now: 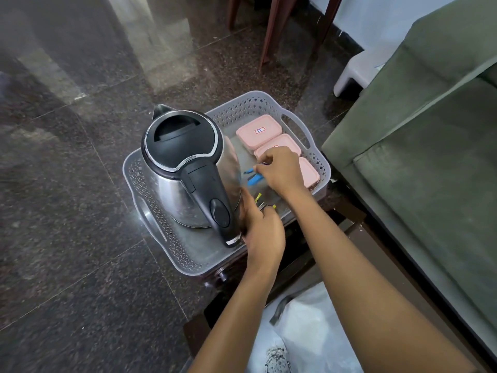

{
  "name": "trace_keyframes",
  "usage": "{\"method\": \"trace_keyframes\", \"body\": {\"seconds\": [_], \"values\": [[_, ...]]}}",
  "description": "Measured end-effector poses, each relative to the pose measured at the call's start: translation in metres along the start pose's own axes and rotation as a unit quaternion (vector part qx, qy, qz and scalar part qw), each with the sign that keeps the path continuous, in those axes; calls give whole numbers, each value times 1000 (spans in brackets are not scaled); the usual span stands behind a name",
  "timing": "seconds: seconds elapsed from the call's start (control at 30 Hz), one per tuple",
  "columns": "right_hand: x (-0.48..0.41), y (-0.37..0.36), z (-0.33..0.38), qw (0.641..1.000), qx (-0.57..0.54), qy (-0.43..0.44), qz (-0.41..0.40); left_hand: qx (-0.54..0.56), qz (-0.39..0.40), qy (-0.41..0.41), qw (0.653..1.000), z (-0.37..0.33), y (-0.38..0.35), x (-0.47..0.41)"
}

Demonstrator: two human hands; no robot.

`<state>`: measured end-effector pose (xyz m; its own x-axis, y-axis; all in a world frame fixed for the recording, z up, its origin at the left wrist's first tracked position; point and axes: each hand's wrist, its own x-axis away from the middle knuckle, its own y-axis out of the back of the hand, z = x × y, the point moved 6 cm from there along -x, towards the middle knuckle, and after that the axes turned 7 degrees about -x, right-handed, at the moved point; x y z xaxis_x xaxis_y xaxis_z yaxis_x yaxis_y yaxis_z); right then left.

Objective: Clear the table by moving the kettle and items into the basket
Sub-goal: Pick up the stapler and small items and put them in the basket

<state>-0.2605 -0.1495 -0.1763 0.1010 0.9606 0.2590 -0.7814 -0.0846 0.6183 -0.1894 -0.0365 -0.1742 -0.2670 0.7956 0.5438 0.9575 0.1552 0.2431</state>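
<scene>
With the steel kettle with its black lid (188, 168) already standing in the grey perforated plastic basket (172, 249), my right hand (279, 170) pinches a blue clip (254, 179) and my left hand (265, 232) clutches yellow-tipped clips (262, 203), to lay them beside it.

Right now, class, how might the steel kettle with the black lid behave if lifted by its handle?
The steel kettle probably stays rigid. Its polished wall looks slippery, so the black handle suits gripping. Being tall, it may swing or tip.

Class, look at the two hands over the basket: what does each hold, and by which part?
Left hand grips a bunch of yellow-tipped small items at their lower ends. Right hand pinches something small beside the blue items; which part cannot be told.
</scene>
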Motion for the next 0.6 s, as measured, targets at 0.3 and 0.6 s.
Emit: {"method": "trace_keyframes", "body": {"seconds": [0.3,0.6], "values": [[-11,-28,15,964,214,40,151,-113,50,-25,992,3,-8,-8],[9,-31,7,946,273,62,165,-233,98,13,968,17,-10,-19]]}}
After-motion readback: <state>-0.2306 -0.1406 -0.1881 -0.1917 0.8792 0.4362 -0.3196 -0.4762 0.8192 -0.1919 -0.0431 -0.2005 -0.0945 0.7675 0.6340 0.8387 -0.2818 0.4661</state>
